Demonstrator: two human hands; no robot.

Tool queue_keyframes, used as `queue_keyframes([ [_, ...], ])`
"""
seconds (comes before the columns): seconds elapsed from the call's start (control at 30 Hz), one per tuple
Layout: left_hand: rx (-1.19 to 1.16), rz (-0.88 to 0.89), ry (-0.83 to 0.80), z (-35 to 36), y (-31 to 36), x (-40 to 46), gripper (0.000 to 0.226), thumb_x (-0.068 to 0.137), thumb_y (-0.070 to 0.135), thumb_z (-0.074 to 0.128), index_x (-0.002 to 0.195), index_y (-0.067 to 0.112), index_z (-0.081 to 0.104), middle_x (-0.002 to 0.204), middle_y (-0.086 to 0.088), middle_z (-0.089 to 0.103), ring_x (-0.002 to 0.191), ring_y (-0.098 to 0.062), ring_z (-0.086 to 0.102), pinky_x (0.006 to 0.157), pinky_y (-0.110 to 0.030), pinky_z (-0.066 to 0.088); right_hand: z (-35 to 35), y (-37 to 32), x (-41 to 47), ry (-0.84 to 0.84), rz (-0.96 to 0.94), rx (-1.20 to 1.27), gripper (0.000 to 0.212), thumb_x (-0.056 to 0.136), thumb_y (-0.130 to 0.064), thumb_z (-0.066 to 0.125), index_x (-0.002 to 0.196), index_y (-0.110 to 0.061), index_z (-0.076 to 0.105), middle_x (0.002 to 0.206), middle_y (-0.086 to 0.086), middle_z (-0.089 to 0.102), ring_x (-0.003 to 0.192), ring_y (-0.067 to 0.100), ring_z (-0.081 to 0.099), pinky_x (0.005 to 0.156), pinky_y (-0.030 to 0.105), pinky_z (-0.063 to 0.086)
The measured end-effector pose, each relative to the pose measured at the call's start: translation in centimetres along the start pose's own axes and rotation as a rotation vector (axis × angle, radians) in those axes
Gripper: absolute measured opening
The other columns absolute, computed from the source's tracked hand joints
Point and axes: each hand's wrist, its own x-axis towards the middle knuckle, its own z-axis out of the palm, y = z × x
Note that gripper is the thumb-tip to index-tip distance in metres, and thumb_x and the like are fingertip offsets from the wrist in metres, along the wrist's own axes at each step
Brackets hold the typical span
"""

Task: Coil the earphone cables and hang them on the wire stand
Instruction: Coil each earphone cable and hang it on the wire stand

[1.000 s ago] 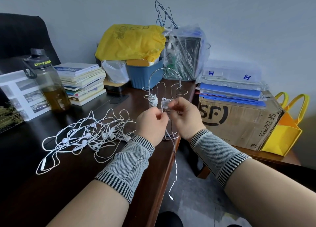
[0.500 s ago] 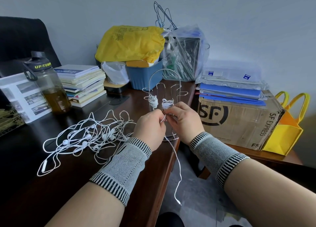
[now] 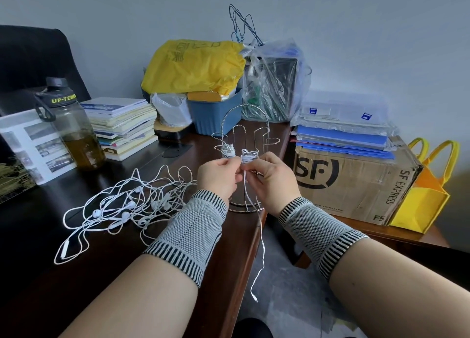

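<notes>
At frame centre, both hands, the left hand (image 3: 219, 177) and right hand (image 3: 272, 176), are pinching the earphone cable (image 3: 260, 236); its loose tail is hanging shorter than before, so coiling is progressing.

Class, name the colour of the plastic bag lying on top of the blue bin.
Yellow; the plastic bag on the blue bin shows in the head view.

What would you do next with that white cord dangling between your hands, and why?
Probably wind another turn of the loose tail onto the small coil held by the right hand, the left hand feeding it. The tail hangs past the desk edge, so the coil isn't ready for the wire stand.
</notes>
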Motion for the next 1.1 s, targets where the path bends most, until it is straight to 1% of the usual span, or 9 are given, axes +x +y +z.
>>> queue_keyframes([
  [0.17,-0.092,-0.104,0.066,0.8,0.1,0.8,0.027,0.08,0.022,0.073,0.057,0.012,0.064,0.048,0.003,0.05,0.042,-0.012,0.038,0.048,-0.021,0.029,0.3,0.1,0.0,-0.017,0.069,0.056,0.009,0.084,-0.012,0.069,0.091,-0.016,0.075,0.08,-0.013,0.045,0.067,0.011,0.054,0.065,0.03,0.052],
  [0.37,-0.106,-0.168,0.139,1.3,0.1,1.0,0.038,0.074,0.027,0.076,0.043,0.014,0.057,0.035,0.006,0.043,0.041,-0.018,0.036,0.052,-0.023,0.03,0.8,-0.1,0.0,-0.018,0.176,0.107,0.011,0.084,-0.015,0.07,0.092,-0.018,0.076,0.081,-0.008,0.05,0.071,0.01,0.053,0.069,0.023,0.045],
  [0.5,-0.07,-0.172,0.169,1.5,0.6,1.0,0.033,0.073,0.026,0.075,0.053,0.011,0.054,0.039,0.002,0.042,0.047,-0.022,0.041,0.062,-0.034,0.039,0.8,-0.5,0.0,-0.028,0.271,0.172,0.008,0.085,-0.017,0.068,0.088,-0.022,0.074,0.083,-0.005,0.057,0.071,0.009,0.056,0.069,0.021,0.044],
  [0.6,-0.06,-0.169,0.206,1.3,0.4,1.0,0.034,0.071,0.025,0.076,0.051,0.01,0.052,0.033,0.005,0.037,0.04,-0.02,0.036,0.054,-0.031,0.035,0.4,-0.5,0.2,-0.021,0.369,0.302,0.014,0.086,-0.015,0.065,0.077,-0.026,0.065,0.079,-0.007,0.064,0.07,0.011,0.061,0.07,0.025,0.05],
  [0.73,-0.046,-0.17,0.104,1.2,-0.2,0.1,0.025,0.082,0.026,0.07,0.072,0.004,0.068,0.056,-0.001,0.054,0.046,-0.016,0.043,0.047,-0.022,0.032,0.2,-0.4,0.5,0.034,0.545,0.479,0.017,0.087,-0.01,0.061,0.074,-0.021,0.062,0.068,-0.005,0.065,0.057,0.007,0.058,0.059,0.025,0.051],
  [0.87,-0.018,-0.224,-0.165,0.9,-0.8,-2.0,0.043,0.093,0.051,0.053,0.092,0.013,0.071,0.086,-0.003,0.075,0.079,-0.019,0.071,0.068,-0.03,0.052,-0.1,-0.9,0.8,0.062,0.629,0.63,0.016,0.088,-0.002,0.055,0.077,-0.012,0.061,0.067,0.003,0.062,0.053,0.009,0.054,0.052,0.023,0.049],
  [0.97,0.084,-0.218,-0.327,0.4,-0.7,-2.9,0.05,0.094,0.059,0.046,0.089,0.014,0.068,0.073,-0.006,0.073,0.072,-0.023,0.071,0.079,-0.037,0.055,0.0,-0.9,0.9,0.081,0.677,0.664,0.02,0.089,-0.005,0.056,0.073,-0.016,0.06,0.069,0.002,0.062,0.059,0.013,0.056,0.058,0.028,0.05],
  [1.03,0.116,-0.154,-0.352,-0.2,-0.1,-3.2,0.042,0.096,0.047,0.051,0.082,0.01,0.063,0.053,-0.002,0.055,0.054,-0.02,0.059,0.075,-0.036,0.053,0.1,-1.0,1.0,0.095,0.727,0.75,0.022,0.09,-0.004,0.056,0.071,-0.015,0.06,0.069,0.004,0.061,0.062,0.017,0.057,0.062,0.033,0.05],
  [1.1,0.121,-0.027,-0.358,-0.8,0.8,-3.1,0.028,0.096,0.027,0.056,0.078,0.007,0.062,0.05,0.002,0.043,0.048,-0.016,0.048,0.072,-0.037,0.05,0.1,-0.9,1.1,0.1,0.756,0.835,0.022,0.091,-0.001,0.054,0.072,-0.012,0.058,0.065,0.003,0.06,0.058,0.013,0.056,0.06,0.03,0.049],
])
